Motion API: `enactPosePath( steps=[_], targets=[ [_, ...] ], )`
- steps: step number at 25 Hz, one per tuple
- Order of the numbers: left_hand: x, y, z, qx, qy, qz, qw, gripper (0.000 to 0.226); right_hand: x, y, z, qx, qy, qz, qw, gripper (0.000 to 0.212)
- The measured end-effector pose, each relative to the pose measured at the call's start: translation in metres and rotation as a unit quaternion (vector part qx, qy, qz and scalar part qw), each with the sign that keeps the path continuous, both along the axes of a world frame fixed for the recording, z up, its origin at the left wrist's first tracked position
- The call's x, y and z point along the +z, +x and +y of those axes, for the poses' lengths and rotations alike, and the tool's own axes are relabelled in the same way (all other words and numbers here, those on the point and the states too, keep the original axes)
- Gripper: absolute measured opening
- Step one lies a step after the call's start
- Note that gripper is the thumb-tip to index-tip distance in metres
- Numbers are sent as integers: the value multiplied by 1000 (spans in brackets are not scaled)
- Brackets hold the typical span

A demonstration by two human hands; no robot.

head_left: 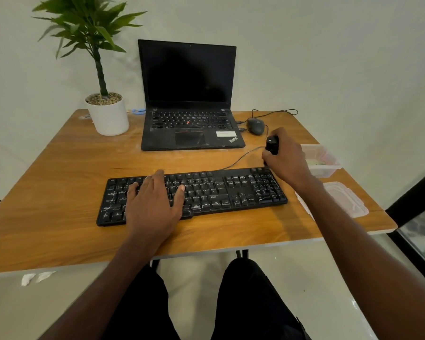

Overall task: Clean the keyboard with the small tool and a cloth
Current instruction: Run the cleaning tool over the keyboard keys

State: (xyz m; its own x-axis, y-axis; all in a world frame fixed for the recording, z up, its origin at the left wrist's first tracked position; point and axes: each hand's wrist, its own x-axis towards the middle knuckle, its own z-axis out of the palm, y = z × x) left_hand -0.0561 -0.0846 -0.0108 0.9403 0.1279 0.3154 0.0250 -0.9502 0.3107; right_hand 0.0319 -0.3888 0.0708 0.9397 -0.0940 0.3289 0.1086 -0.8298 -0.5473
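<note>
Keyboard [194, 195] first: we see it, black with pale streaks and specks across its keys, lying flat near the front of the wooden table [59, 182], just ahead of an open laptop [189, 99] with a dark screen. Our left hand [155, 204] rests palm-down on its left half, fingers straight and slightly spread over the keys. Our right hand [286, 158] hovers at the keyboard's far right corner, fingers curled round a small black tool [272, 144]; we cannot tell whether the tool touches the keys. A thin cable [241, 159] runs from the keyboard's back edge toward that hand. Behind it sits a black mouse [255, 126]. A clear plastic container [325, 160] stands just right of the hand, its lid [346, 200] lying nearer us. A potted plant [106, 111] stands at the far left.
</note>
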Motion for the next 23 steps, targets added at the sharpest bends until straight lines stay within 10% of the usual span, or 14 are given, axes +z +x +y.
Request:
enactPosePath(
  steps=[9, 15, 23],
  targets=[
    [13, -18, 89, -47, -218, -41, 974, 75, -13, -18, 101, 151, 310, 55, 937, 31],
    [13, -28, 151, -82, -373, 160, 910, 148, -6, -15, 197, 283, 303, 83, 906, 39],
    [2, -20, 155, -102, -285, 161, 939, 160, -14, -3, 280, 356, 144, 106, 917, 62]
  ],
)
